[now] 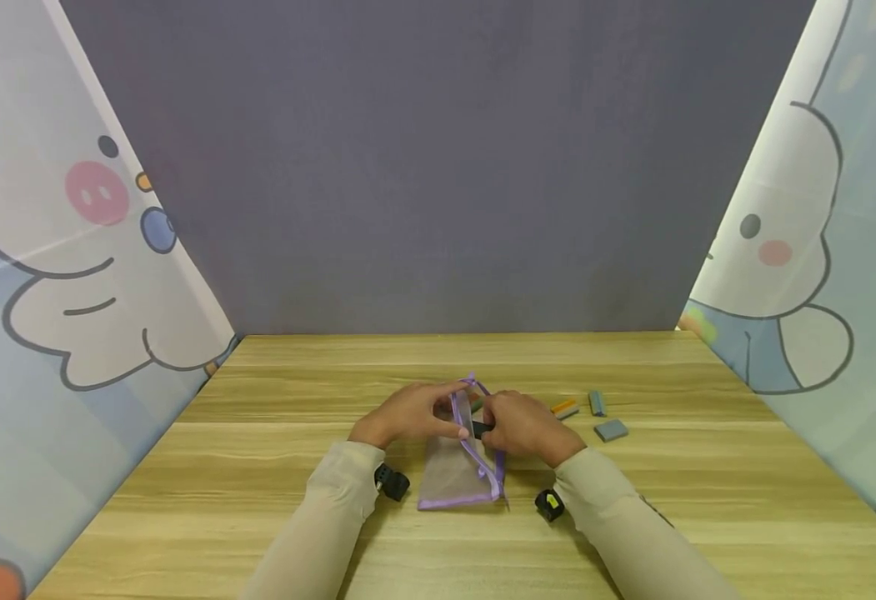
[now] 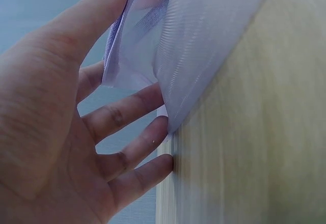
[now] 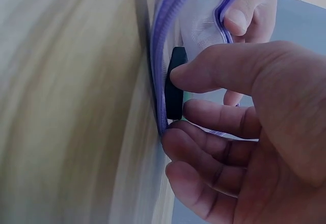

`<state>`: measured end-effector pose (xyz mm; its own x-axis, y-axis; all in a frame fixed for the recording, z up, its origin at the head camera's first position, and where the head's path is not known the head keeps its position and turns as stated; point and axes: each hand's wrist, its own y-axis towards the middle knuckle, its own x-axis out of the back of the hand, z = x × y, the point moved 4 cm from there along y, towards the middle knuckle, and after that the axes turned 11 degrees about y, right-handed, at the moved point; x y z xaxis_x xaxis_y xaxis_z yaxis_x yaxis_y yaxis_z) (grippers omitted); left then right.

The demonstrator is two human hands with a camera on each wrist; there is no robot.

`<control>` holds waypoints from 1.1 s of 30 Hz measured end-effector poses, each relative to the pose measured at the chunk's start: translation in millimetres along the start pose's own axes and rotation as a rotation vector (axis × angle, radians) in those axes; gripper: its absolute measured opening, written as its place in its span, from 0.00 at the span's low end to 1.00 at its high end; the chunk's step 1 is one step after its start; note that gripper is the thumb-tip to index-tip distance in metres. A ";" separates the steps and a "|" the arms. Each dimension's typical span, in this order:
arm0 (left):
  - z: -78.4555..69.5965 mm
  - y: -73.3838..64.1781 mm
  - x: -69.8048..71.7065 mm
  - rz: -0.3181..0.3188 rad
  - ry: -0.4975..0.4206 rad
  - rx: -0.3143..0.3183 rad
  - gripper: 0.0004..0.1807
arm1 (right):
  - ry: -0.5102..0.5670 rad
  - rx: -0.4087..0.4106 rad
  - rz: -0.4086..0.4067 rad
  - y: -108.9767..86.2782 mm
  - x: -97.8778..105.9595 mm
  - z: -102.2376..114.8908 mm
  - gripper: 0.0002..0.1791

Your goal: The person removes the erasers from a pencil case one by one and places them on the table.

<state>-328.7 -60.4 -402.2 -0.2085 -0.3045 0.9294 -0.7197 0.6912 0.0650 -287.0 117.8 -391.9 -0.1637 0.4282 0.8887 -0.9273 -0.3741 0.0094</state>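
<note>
A see-through mesh zip pouch (image 1: 445, 479) with purple edging lies on the table, its zipped mouth spread toward the right. My left hand (image 1: 413, 412) holds the mouth's rim, thumb and index finger apart along it; in the left wrist view the other fingers (image 2: 135, 145) reach loosely beside the mesh. At the opening, my right hand (image 1: 522, 423) pinches a small flat black block (image 3: 174, 101) between thumb and fingers. That block stands on edge against the purple zip in the right wrist view. Something green (image 1: 477, 405) shows within the mouth, partly hidden.
Right of the pouch lie an orange-and-grey block (image 1: 566, 409), a blue-grey block (image 1: 597, 403) and a flat grey block (image 1: 611, 430). Black wrist devices (image 1: 392, 482) sit under the sleeves. A grey panel (image 1: 445, 167) stands behind the wooden table (image 1: 295, 375).
</note>
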 end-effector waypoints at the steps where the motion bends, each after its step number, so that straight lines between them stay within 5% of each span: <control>1: -0.1 -0.3 0.1 0.000 0.004 0.000 0.49 | 0.003 0.000 0.001 -0.1 0.0 -0.2 0.10; 33: -1.0 -0.7 0.3 -0.004 0.028 -0.007 0.49 | -0.024 0.005 0.015 -6.3 4.7 1.3 0.10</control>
<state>-327.6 -60.3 -401.5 -0.1867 -0.2888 0.9390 -0.7162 0.6943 0.0712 -281.5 121.1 -387.2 -0.1696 0.4023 0.8997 -0.9232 -0.3843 -0.0022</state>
